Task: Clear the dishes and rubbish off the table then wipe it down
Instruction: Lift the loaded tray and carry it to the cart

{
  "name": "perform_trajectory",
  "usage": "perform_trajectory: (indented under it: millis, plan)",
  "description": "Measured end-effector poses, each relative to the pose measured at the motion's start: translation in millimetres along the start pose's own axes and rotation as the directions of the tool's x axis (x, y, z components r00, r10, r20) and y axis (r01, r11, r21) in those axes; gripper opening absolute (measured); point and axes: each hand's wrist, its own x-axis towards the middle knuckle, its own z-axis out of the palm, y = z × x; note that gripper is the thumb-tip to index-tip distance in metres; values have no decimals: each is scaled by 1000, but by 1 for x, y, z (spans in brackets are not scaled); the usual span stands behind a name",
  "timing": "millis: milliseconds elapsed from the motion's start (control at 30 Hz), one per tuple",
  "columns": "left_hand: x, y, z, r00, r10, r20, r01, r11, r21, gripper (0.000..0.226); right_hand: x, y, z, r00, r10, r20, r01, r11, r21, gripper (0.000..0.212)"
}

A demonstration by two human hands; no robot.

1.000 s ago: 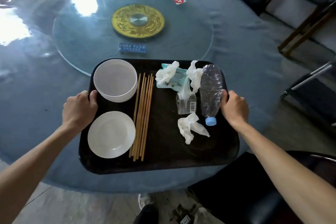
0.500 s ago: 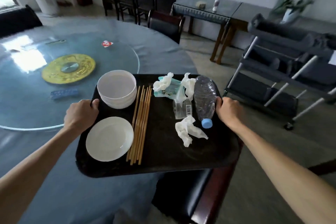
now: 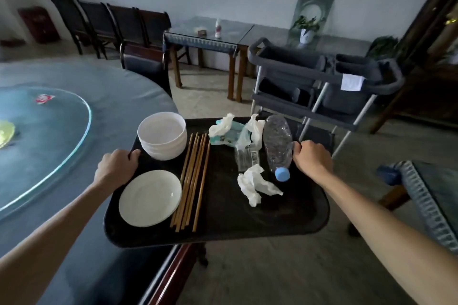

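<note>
I hold a black tray (image 3: 285,218) in the air beside the round table (image 3: 119,116). My left hand (image 3: 116,167) grips its left rim and my right hand (image 3: 311,158) grips its right rim. On the tray sit stacked white bowls (image 3: 162,134), a white plate (image 3: 150,197), several wooden chopsticks (image 3: 192,181), an empty plastic bottle (image 3: 277,147) with a blue cap, crumpled tissues (image 3: 255,187), a teal wipes packet (image 3: 228,135) and a small clear wrapper (image 3: 246,160).
A grey service cart (image 3: 322,82) with a white cloth (image 3: 352,82) stands ahead to the right. A glass turntable (image 3: 49,131) carrying a red wrapper (image 3: 44,98) lies on the table at left. A dark chair (image 3: 171,270) is below the tray; a side table (image 3: 208,37) and chairs line the wall.
The tray has been lifted off the table and swung to the right with my view. The cart now lies straight ahead and the table has slid to the left.
</note>
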Motion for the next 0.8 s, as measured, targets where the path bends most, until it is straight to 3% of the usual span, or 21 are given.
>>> perform_trajectory:
  millis: [333, 800]
  plan:
    - [89, 188, 85, 990, 118, 77, -118, 993, -3, 48, 153, 117, 5, 991, 132, -5, -132, 991, -4, 47]
    - [353, 465, 204, 961, 272, 53, -273, 962, 11, 46, 493, 180, 11, 979, 200, -24, -200, 979, 27, 47]
